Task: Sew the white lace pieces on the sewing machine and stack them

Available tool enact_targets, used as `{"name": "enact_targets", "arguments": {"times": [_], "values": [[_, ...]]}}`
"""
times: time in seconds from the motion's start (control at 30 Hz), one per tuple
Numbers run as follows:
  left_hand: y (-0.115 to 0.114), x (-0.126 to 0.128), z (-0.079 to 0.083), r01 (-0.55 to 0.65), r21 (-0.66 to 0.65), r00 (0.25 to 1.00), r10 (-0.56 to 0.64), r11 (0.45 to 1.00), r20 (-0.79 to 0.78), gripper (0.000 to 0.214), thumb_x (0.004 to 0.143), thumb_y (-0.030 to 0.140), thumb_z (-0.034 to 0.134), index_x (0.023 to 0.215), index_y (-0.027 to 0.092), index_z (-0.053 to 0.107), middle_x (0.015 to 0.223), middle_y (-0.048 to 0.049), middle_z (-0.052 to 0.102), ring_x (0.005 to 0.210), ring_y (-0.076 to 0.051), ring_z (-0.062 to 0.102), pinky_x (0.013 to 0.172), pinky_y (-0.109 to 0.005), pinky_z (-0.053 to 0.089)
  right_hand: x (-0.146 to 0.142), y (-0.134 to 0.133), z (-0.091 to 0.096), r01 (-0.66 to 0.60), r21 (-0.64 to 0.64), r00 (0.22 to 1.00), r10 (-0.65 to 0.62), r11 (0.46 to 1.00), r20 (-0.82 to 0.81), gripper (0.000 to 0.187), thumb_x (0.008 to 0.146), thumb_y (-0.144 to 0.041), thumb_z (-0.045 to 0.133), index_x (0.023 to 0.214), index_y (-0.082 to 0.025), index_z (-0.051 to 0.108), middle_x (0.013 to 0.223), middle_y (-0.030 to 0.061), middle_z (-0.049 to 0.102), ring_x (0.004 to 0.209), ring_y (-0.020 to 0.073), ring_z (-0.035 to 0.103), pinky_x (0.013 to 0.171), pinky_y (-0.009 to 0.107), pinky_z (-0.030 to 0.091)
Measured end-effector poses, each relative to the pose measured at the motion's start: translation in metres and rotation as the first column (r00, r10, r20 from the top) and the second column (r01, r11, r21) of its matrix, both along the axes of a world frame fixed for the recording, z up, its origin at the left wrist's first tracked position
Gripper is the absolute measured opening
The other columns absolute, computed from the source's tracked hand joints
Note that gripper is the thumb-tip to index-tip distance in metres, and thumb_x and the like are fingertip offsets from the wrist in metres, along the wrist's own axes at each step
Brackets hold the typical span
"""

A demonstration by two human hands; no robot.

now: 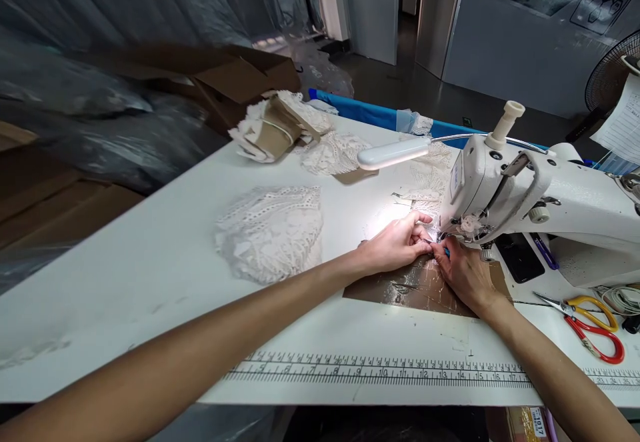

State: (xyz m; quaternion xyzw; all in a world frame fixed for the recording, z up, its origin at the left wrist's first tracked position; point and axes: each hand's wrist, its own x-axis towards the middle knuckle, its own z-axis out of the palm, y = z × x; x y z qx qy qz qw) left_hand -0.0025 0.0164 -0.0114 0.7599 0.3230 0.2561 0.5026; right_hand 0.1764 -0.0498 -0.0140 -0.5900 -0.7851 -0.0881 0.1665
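Observation:
Both hands meet under the lit needle area of a white sewing machine [575,192]. My left hand [397,243] has its thumb and fingers pinched together just left of the needle, by the edge of some white lace [425,199]. My right hand [465,274] is closed, its fingertips touching those of the left hand. A small blue bit [447,252] shows at its fingers; the rest of that thing is hidden. What either pinch holds is too small to tell. Below the hands lies a shiny brown sheet [400,290] on the white table [165,295].
A lace pile [273,232] lies left of the hands. Behind it sits a tied lace bundle [275,129]. A white lamp [395,153] reaches over the table. To the right are a black phone [520,257], a purple pen [545,251] and scissors [595,329]. A printed ruler [385,370] runs along the front.

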Motion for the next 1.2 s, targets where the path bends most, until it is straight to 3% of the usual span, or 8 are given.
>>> {"name": "enact_targets", "arguments": {"times": [0.2,0.3,0.37,0.53,0.7,0.93,1.1,1.2], "values": [[-0.003,-0.01,0.009,0.09,0.175,0.996,-0.093,0.98,0.013,0.041,0.088,0.036,0.061,0.121,0.017,0.046,0.09,-0.0038,0.073,0.078,-0.017,0.07,0.067,-0.028,0.055,-0.005,-0.027,0.018,-0.371,0.217,0.922,0.386,0.903,-0.03,0.053,0.108,-0.04,0.019,0.083,-0.017,0.06,0.063,0.0019,0.061,0.053,0.0135,0.053,0.048,0.025,0.028],[-0.004,-0.023,0.024,0.132,0.482,0.991,-0.109,0.866,-0.077,0.032,0.091,0.038,0.061,0.114,0.018,0.057,0.092,-0.0034,0.073,0.074,-0.014,0.067,0.065,-0.026,0.053,0.001,-0.054,0.03,-0.602,0.207,0.786,0.618,0.771,-0.016,0.058,0.109,-0.035,0.016,0.072,-0.018,0.056,0.055,-0.003,0.051,0.045,0.0098,0.043,0.045,0.025,0.026],[-0.002,-0.029,0.031,0.106,0.648,0.992,-0.038,0.754,-0.118,0.021,0.096,0.036,0.055,0.103,0.018,0.064,0.09,-0.0031,0.072,0.072,-0.013,0.065,0.063,-0.025,0.051,0.011,-0.067,0.035,-0.627,0.159,0.77,0.638,0.763,-0.022,0.057,0.108,-0.034,0.018,0.068,-0.018,0.055,0.053,-0.0033,0.047,0.045,0.0102,0.039,0.044,0.025,0.025],[0.003,-0.029,0.029,0.141,0.818,0.982,0.025,0.557,-0.186,0.03,0.102,0.032,0.045,0.087,0.018,0.066,0.088,-0.0023,0.071,0.071,-0.011,0.064,0.059,-0.023,0.048,0.041,-0.072,0.037,-0.494,0.134,0.846,0.51,0.859,-0.157,0.043,0.103,-0.037,0.033,0.079,-0.017,0.062,0.073,0.0061,0.061,0.068,0.0178,0.054,0.059,0.03,0.041],[-0.001,-0.021,0.023,0.19,0.816,0.973,0.005,0.545,-0.23,0.029,0.101,0.033,0.045,0.092,0.018,0.067,0.092,-0.0036,0.071,0.074,-0.012,0.066,0.06,-0.024,0.05,0.05,-0.048,0.031,-0.318,0.101,0.874,0.333,0.943,-0.354,0.021,0.097,-0.019,0.046,0.082,-0.019,0.061,0.081,0.0061,0.063,0.078,0.0196,0.059,0.068,0.032,0.048],[-0.003,-0.011,0.012,0.309,0.827,0.942,-0.032,0.47,-0.334,0.033,0.1,0.026,0.041,0.082,0.016,0.066,0.086,-0.0053,0.068,0.076,-0.015,0.064,0.07,-0.027,0.052,0.032,-0.024,0.022,-0.012,-0.291,0.909,-0.111,0.957,-0.401,0.013,0.089,-0.021,0.048,0.086,-0.019,0.061,0.078,0.0038,0.063,0.066,0.018,0.058,0.06,0.028,0.045],[-0.004,-0.006,0.007,0.116,0.834,0.992,-0.017,0.54,-0.127,0.025,0.1,0.022,0.042,0.088,0.016,0.063,0.09,-0.0051,0.069,0.079,-0.013,0.064,0.067,-0.025,0.053,0.02,-0.031,0.015,-0.118,-0.219,0.946,0.042,0.969,-0.323,0.026,0.094,-0.025,0.047,0.11,-0.019,0.066,0.09,0.0076,0.064,0.074,0.0197,0.06,0.067,0.03,0.049],[-0.002,-0.007,0.007,0.168,0.841,0.985,-0.045,0.514,-0.169,0.027,0.102,0.024,0.041,0.089,0.016,0.063,0.091,-0.0056,0.069,0.08,-0.014,0.065,0.071,-0.027,0.053,0.015,-0.033,0.012,-0.163,-0.187,0.973,0.126,0.969,-0.194,0.031,0.092,-0.023,0.05,0.119,-0.021,0.066,0.105,0.0123,0.059,0.087,0.0234,0.058,0.074,0.036,0.051]]}}
